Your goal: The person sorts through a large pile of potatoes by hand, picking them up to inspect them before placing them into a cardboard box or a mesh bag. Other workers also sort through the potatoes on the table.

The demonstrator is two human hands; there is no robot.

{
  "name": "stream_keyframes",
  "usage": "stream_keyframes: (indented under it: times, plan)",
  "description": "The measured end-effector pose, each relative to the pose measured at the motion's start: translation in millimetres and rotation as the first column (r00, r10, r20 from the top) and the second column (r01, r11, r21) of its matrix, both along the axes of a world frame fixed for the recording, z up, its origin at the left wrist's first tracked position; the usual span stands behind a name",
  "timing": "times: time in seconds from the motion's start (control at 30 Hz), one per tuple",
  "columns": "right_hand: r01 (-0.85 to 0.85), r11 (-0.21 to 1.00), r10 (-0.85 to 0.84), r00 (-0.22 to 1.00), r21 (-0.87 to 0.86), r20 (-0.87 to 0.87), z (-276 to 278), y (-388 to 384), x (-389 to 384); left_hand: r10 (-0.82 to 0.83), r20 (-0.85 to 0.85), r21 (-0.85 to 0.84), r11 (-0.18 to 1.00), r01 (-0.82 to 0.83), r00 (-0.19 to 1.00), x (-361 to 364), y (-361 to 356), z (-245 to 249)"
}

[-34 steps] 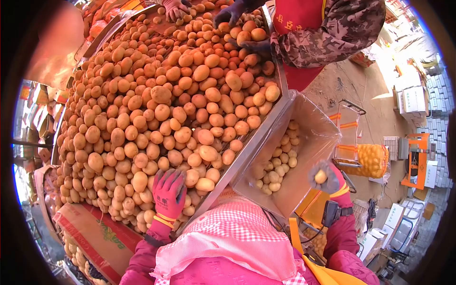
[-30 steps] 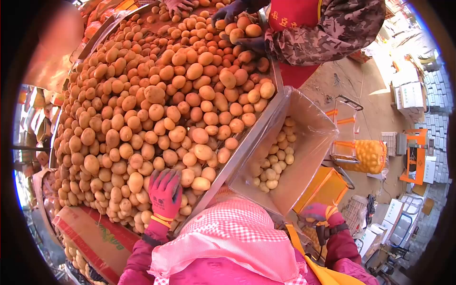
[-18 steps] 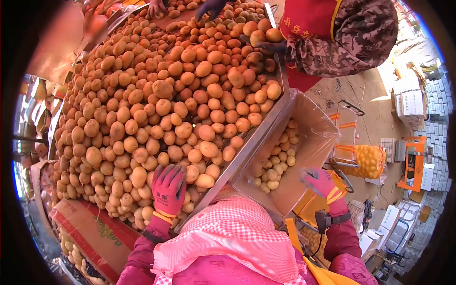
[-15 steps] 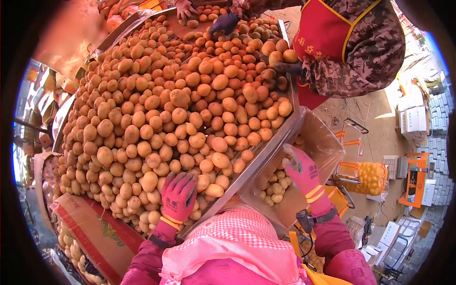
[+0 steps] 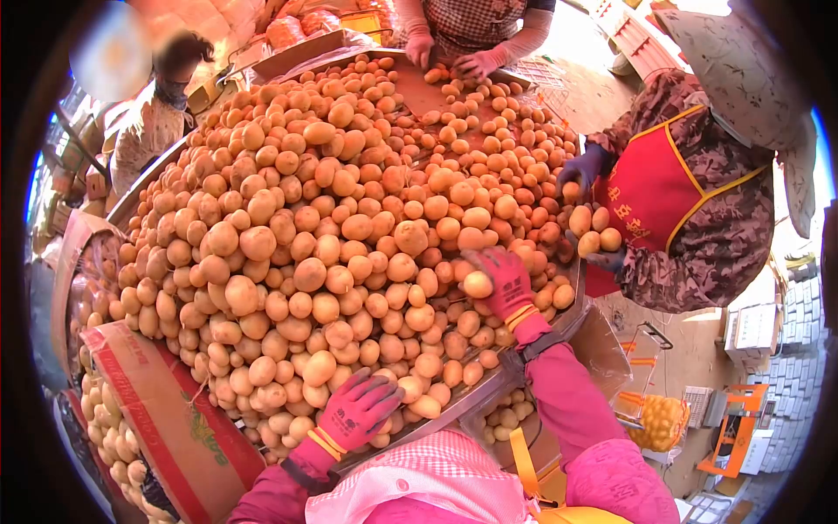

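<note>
A large heap of potatoes (image 5: pixel 305 275) covers a metal-edged sorting table (image 5: pixel 476 400). My left hand (image 5: pixel 360 409), in a pink glove with dark fingertips, rests at the near edge of the heap. Its fingers lie stretched over the potatoes with nothing gripped. Further out on the right, my right hand (image 5: pixel 506 281), gloved alike, has its fingers curled round a single pale potato (image 5: pixel 477 285) just above the heap. Beside the table's near right edge, a plastic-lined box (image 5: pixel 602 349) holds smaller potatoes (image 5: pixel 509 416), partly hidden under my right arm.
A co-worker in a red apron (image 5: pixel 642 196) stands at the right, potatoes in dark-gloved hands. Another person's pink-gloved hands (image 5: pixel 478 65) work at the far end; a third person stands far left. A cardboard box (image 5: pixel 175 419) leans at the near left. Orange scales (image 5: pixel 733 428) stand right.
My right hand has moved from above the lined box onto the heap and closed on a potato. My left hand has shifted slightly. The view has tilted up, showing more of the co-workers.
</note>
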State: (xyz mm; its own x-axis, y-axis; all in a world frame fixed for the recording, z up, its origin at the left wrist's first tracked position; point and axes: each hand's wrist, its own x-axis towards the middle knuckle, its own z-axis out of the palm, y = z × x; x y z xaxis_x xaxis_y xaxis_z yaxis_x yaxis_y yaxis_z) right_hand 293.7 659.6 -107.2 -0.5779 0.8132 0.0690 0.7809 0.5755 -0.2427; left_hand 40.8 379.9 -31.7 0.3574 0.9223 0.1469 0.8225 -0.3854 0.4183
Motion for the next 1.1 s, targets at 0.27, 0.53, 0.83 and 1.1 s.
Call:
stream_keyframes:
  times: [0.27, 0.53, 0.83, 1.1]
  plan:
    - [0.173, 0.914, -0.125, 0.981, 0.368, -0.151, 28.4, 35.5, -57.8, -0.039, 0.099, -0.001, 0.999, 0.04, 0.994, -6.9, 0.0, -5.6]
    - [0.177, 0.97, -0.214, 0.945, -0.164, -0.249, -31.2, 140.3, -89.7, -0.041, 0.113, 0.023, 0.999, 0.039, 0.993, -6.4, 2.8, 4.0]
    - [-0.211, 0.805, -0.182, 0.803, -0.555, -0.568, 17.8, 12.1, -116.1, -0.041, 0.092, -0.013, 0.999, 0.043, 0.995, -7.0, 4.9, 3.2]
    - [-0.574, 0.271, -0.889, 0.16, -0.773, -0.43, 22.6, -25.8, -5.1, 0.088, 0.034, 0.106, 0.99, -0.091, 0.996, 9.8, -1.9, -2.8]
